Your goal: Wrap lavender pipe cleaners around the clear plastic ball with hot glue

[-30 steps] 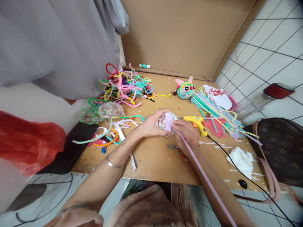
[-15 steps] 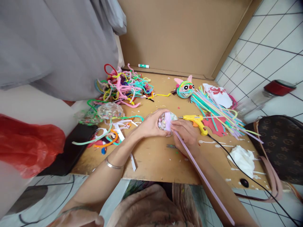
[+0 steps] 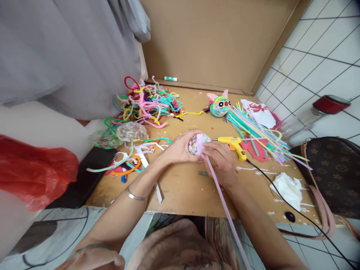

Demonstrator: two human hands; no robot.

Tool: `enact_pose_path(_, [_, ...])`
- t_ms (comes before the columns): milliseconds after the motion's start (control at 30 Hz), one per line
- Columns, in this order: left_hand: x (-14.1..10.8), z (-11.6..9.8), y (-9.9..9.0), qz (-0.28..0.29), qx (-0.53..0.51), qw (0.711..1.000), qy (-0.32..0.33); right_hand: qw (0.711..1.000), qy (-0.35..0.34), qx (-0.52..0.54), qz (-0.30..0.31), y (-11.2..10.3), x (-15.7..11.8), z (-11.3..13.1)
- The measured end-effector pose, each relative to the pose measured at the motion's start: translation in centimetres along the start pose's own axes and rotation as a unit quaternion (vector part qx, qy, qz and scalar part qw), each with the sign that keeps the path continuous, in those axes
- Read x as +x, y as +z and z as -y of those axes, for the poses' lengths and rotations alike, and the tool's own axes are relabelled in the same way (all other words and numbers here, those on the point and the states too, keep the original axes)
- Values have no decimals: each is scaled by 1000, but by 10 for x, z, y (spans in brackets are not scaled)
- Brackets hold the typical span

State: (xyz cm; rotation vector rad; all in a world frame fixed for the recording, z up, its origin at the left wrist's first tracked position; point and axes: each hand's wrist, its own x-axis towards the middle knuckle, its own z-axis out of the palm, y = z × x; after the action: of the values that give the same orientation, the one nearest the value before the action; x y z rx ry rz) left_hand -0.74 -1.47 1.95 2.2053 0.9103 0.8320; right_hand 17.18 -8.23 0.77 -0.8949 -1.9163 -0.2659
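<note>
A clear round ball (image 3: 193,145) with coloured bits inside is gripped from the left by my left hand (image 3: 181,146). Pale purple pipe cleaner bands lie around its middle. The long loose end of the purple pipe cleaner (image 3: 222,197) runs down from the ball toward the lower right, past the table edge. My right hand (image 3: 221,159) is closed at the ball's right side, with its fingers pressed on the purple strip. Right behind that hand, a yellow glue gun (image 3: 232,142) lies on the table, its nozzle pointing left.
Tangled pipe cleaners (image 3: 146,101) are heaped at the back left. A decorated ball with pink ears (image 3: 221,107) stands beside straight pipe cleaners (image 3: 258,135) at the back right. Crumpled tissue (image 3: 288,189), a black cord and a brown bag (image 3: 332,176) are on the right.
The loose end of the purple pipe cleaner has swung left and hangs more steeply. My right hand has shifted slightly left against the ball.
</note>
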Motion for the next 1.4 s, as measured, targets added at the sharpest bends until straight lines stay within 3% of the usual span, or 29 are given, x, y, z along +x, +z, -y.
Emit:
enact_pose_path(967, [0, 2, 0, 6, -6, 999, 35, 1000, 7, 20, 4, -3, 2, -4])
enact_pose_path(1400, [-2, 2, 1, 5, -12, 999, 53, 999, 34, -6, 35, -4, 4, 1])
